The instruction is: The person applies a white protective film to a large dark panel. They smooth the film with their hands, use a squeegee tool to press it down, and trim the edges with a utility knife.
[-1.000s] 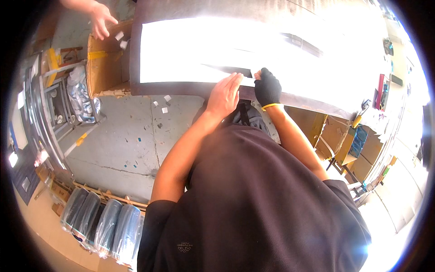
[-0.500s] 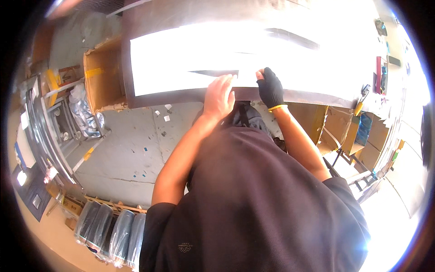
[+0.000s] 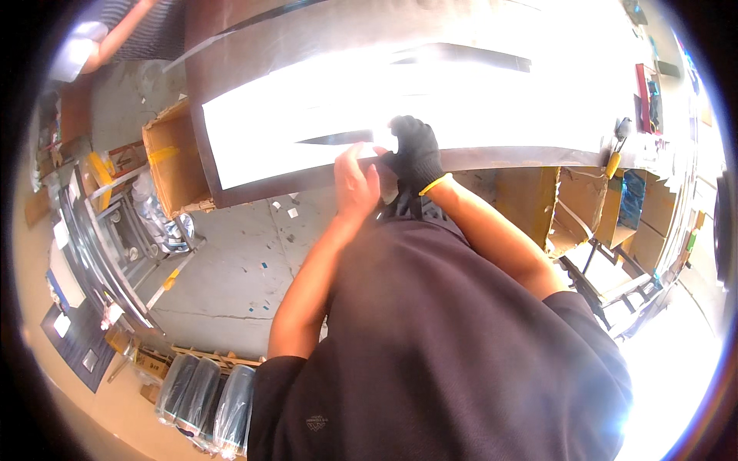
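A white sheet (image 3: 261,146), washed out by glare, lies along the dark-topped table (image 3: 284,190) before me. My bare left hand (image 3: 357,184) is at the table's front edge, fingers loosely bent and thumb apart, with nothing visible in it. Close on its right, my right hand (image 3: 417,154) wears a black glove with a yellow cuff. Its gloved fingers are curled over the sheet, and the bare thumb tip points toward my left fingertips. Glare hides whatever the right fingers may hold. A dark narrow strip (image 3: 334,138) shows on the sheet beyond my left hand.
An open cardboard box (image 3: 173,165) stands at the table's left end. More cardboard boxes (image 3: 576,207) sit under its right side. A yellow-handled tool (image 3: 613,164) rests at the right edge. Plastic-wrapped rolls (image 3: 204,399) stand behind left. Another person's arm (image 3: 119,34) shows far left.
My right hand has moved left, close to my left hand, which has shifted slightly left and nearer to me. The view has turned a little, and another person's arm shows more at far left.
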Tool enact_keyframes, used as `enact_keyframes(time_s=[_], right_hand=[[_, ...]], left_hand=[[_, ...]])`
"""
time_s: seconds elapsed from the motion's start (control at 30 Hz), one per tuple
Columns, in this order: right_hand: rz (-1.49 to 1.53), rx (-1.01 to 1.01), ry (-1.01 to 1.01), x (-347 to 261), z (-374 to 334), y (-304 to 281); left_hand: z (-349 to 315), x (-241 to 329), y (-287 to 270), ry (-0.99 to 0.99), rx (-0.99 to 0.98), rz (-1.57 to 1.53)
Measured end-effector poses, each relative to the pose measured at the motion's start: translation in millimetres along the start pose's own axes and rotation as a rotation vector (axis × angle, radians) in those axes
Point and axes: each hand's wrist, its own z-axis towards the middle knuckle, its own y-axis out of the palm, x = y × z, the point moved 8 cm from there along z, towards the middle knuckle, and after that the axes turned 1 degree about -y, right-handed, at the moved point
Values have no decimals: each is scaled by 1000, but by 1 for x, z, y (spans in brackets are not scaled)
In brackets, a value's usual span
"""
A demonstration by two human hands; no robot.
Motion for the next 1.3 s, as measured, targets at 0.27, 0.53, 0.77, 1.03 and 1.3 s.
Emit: enact_keyframes(time_s=[0.27,0.53,0.77,1.03,1.3], right_hand=[[-188,-173,-40,15,7,30],[155,265,340,164,-25,-136],[494,1018,1083,563,-367,-397],[-613,304,1937,519,-537,-390],[-270,295,2134,562,-553,-374]], left_hand=[[-11,0,6,-32,-20,118],[-4,10,19,8,-290,423],[-3,12,21,70,-219,425],[-4,24,25,126,-283,582],[-1,29,32,87,-392,685]])
